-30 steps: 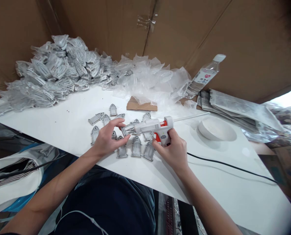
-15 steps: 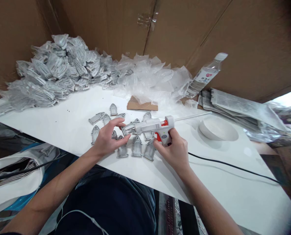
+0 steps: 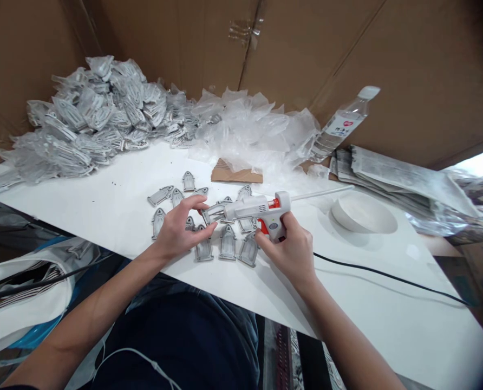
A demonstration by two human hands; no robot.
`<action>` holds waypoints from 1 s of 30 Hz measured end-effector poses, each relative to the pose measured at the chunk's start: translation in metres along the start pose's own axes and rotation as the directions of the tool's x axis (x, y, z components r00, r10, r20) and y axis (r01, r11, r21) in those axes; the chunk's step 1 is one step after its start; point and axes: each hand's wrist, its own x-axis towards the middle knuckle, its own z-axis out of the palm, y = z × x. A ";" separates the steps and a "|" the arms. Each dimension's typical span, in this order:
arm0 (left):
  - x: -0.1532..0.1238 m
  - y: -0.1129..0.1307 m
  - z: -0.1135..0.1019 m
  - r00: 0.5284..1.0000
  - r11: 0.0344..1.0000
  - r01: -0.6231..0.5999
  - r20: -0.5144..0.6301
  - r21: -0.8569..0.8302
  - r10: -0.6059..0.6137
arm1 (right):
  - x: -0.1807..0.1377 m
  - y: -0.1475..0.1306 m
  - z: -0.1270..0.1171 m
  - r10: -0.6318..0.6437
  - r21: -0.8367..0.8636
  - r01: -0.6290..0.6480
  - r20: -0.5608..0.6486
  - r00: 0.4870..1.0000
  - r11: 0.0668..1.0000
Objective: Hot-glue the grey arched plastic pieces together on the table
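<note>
My right hand [image 3: 288, 250] is wrapped round the handle of a white hot glue gun [image 3: 247, 208] with a red trigger. A long glue stick [image 3: 322, 192] sticks out of its back end. Between the thumb and fingers of my left hand [image 3: 183, 227] is a small grey arch-shaped piece [image 3: 209, 215], held at the gun's nozzle. The nozzle tip is over this piece; whether they touch I cannot tell. Several like pieces lie around on the white table, among them one grey piece [image 3: 227, 243] just below the gun.
Bagged grey pieces [image 3: 99, 116] are heaped at the back left, beside loose clear plastic bags [image 3: 253, 130]. A cardboard scrap [image 3: 235, 172] lies before them. To the right are a tilted water bottle [image 3: 341, 127], a white bowl [image 3: 363, 214], flat grey sheets [image 3: 408, 179] and a black cord [image 3: 383, 275].
Both hands, the glue gun and the held piece keep practically the same position. The whole view shifts very slightly.
</note>
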 end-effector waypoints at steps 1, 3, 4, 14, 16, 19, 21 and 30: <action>0.000 0.000 0.000 1.000 1.000 -0.001 0.000 0.000 0.001 | 0.000 0.000 0.000 -0.002 -0.005 0.002 -0.004 1.000 1.000; 0.000 0.000 0.000 1.000 1.000 0.001 0.000 0.001 -0.001 | 0.000 -0.001 0.001 -0.007 -0.015 0.007 -0.011 1.000 1.000; 0.000 0.001 0.000 1.000 1.000 0.003 -0.001 0.002 -0.003 | 0.000 -0.001 0.001 -0.010 -0.019 0.009 -0.015 1.000 1.000; 0.000 0.000 0.000 1.000 1.000 -0.008 -0.001 0.001 0.008 | 0.001 -0.002 0.002 -0.040 -0.013 0.040 -0.032 0.999 0.999; 0.000 0.000 0.000 1.000 1.000 -0.010 0.001 0.000 0.010 | 0.000 -0.002 0.002 -0.040 -0.010 0.040 -0.028 0.999 0.999; 0.000 -0.001 0.000 1.000 1.000 -0.008 0.006 0.000 0.008 | -0.001 -0.002 0.002 -0.037 -0.007 0.037 -0.020 0.999 0.999; -0.001 -0.001 0.000 1.000 1.000 -0.004 0.010 0.002 0.004 | -0.001 -0.003 0.002 -0.034 -0.005 0.034 -0.020 0.999 0.999; 0.002 -0.002 0.000 0.993 0.991 0.111 0.029 0.072 -0.113 | 0.004 -0.006 -0.003 0.097 0.010 -0.097 -0.036 0.995 0.995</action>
